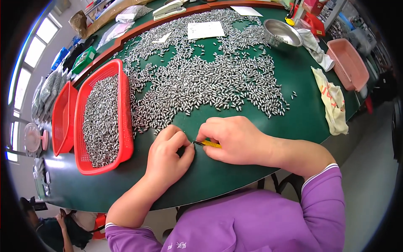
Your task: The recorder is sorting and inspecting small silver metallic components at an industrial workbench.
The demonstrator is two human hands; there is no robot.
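Over the near part of the green table, my left hand [170, 152] pinches a tiny silvery metal piece between thumb and forefinger, mostly hidden by the fingertips. My right hand [233, 140] is closed around a slim yellow utility knife [211, 144], whose dark end points left and meets the left fingertips. Just beyond both hands spreads a wide layer of small shiny metal pieces [201, 86], short and rounded like pellets. To the left of my left hand, a red plastic basket [127, 140] is filled with the same kind of pieces.
Another red basket [63, 122] stands farther left. A white paper [205, 30] lies on the pieces. A steel bowl [289, 41], a pale printed cloth [333, 105] and a pink basket [354, 71] are on the right. A person [63, 229] sits at the lower left.
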